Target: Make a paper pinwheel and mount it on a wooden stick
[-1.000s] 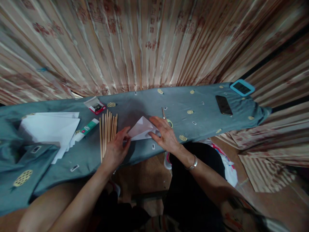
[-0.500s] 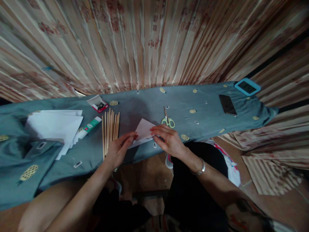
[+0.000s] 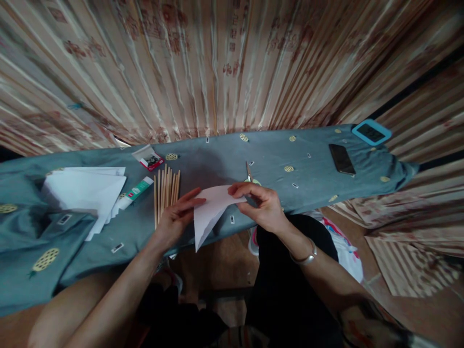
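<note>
Grip, right hand (image 3: 261,205): pinching the upper right corner of the folded paper (image 3: 213,205), thumb below, fingers above.
Grip, left hand (image 3: 177,212): grasping the upper left edge of the same paper, thumb over its face; pressure can't be told.
Folded paper: white, between the two hands, tilted; top edge bowed, lower corner pointing down toward the person, past the near edge of the counter (image 3: 268,154) in this view. Folded flap visible along its right side.
Wrist: silver bracelet (image 3: 308,256) on the right one.
Scissors (image 3: 248,169): just beyond the right hand, blades pointing away from the person; light green handles partly hidden by that hand.
Sticks (image 3: 166,191): row of thin wooden ones, side by side, just beside the left hand, lower ends partly covered by it.
Tube (image 3: 137,192): green and white, lying slantwise left of the sticks, near the paper stack.
Paper stack (image 3: 85,191): loose white sheets, uneven edges, far left.
Small box (image 3: 155,165): red, flap up, dark items inside, too small to tell; behind the sticks.
Phone (image 3: 341,159): dark, lying flat, well apart on the right.
Clock (image 3: 372,132): blue rim, digits blurred, beyond the phone at the right end.
Cloth: gray-blue, pineapple print, covers the counter, bunched at left.
Backdrop: pinkish striped curtain (image 3: 203,72).
</note>
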`<action>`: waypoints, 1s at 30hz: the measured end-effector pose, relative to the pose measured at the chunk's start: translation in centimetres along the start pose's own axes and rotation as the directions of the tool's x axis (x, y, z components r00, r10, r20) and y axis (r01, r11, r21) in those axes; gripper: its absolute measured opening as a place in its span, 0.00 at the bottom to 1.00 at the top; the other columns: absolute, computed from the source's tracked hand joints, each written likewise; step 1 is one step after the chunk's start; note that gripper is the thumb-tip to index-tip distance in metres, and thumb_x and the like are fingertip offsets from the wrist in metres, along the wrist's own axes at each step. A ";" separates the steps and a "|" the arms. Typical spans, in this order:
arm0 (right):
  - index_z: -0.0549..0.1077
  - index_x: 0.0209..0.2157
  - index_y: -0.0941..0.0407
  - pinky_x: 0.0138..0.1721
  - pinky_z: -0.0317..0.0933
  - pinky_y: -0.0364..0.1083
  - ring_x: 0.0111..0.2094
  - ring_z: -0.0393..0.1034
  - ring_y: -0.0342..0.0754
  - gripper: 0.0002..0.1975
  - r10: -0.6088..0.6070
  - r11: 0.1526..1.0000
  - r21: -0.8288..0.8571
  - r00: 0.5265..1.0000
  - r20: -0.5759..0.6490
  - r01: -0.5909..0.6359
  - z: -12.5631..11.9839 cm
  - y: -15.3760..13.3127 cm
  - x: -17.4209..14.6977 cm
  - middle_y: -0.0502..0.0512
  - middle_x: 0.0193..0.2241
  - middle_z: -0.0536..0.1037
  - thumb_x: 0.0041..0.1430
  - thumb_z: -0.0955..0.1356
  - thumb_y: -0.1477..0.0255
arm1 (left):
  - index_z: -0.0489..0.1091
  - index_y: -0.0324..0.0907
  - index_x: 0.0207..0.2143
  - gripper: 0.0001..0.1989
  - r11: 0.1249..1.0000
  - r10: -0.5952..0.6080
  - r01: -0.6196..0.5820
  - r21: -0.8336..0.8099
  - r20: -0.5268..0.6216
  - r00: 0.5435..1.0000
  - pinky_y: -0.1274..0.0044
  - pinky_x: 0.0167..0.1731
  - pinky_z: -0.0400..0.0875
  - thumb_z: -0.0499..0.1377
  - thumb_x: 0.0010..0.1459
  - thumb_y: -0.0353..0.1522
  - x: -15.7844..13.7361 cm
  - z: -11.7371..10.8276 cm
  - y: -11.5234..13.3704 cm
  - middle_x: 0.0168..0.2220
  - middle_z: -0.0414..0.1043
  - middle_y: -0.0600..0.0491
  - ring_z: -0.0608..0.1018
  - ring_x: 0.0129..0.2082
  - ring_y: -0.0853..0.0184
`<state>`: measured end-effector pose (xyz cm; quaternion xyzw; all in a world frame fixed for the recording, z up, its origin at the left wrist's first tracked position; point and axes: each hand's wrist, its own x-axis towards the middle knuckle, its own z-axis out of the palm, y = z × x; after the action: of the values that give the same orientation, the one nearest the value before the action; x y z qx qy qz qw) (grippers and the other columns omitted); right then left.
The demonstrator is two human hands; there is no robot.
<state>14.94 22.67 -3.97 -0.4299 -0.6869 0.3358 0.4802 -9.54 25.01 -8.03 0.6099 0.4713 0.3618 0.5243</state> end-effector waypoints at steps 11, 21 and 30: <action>0.74 0.36 0.53 0.55 0.68 0.54 0.49 0.76 0.50 0.06 -0.097 0.939 -0.325 0.994 0.053 0.109 -1.1 1.1 0.0 0.57 0.47 0.80 0.58 0.66 0.77 | 0.78 0.43 0.41 0.13 0.803 0.431 -0.333 0.495 -0.097 0.897 0.62 0.58 0.70 0.55 0.61 0.31 -0.3 -1.9 -1.0 0.54 0.76 0.47 0.78 0.54 0.59; 0.56 0.66 0.59 0.66 0.51 0.63 0.70 0.46 0.60 0.29 -0.249 0.624 -0.680 0.923 0.293 0.385 0.6 1.1 -1.6 0.68 0.67 0.59 0.64 0.64 0.74 | 0.74 0.41 0.46 0.13 0.449 0.523 -0.462 0.765 0.194 0.830 0.59 0.54 0.75 0.52 0.65 0.28 -0.8 -0.7 -2.1 0.56 0.72 0.42 0.75 0.55 0.54; 0.72 0.52 0.64 0.63 0.57 0.62 0.59 0.65 0.57 0.16 -0.219 0.443 -0.688 0.813 0.539 0.575 3.7 1.8 -2.2 0.66 0.54 0.76 0.67 0.60 0.78 | 0.74 0.37 0.43 0.11 0.283 0.632 -0.511 0.811 0.243 0.736 0.65 0.50 0.76 0.52 0.65 0.27 -0.8 -0.3 -2.1 0.50 0.75 0.43 0.76 0.49 0.58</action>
<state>12.24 21.16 -7.52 -0.3534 -0.9207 -0.0784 0.1460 -10.46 24.33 -9.98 0.8847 0.3646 0.2886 -0.0329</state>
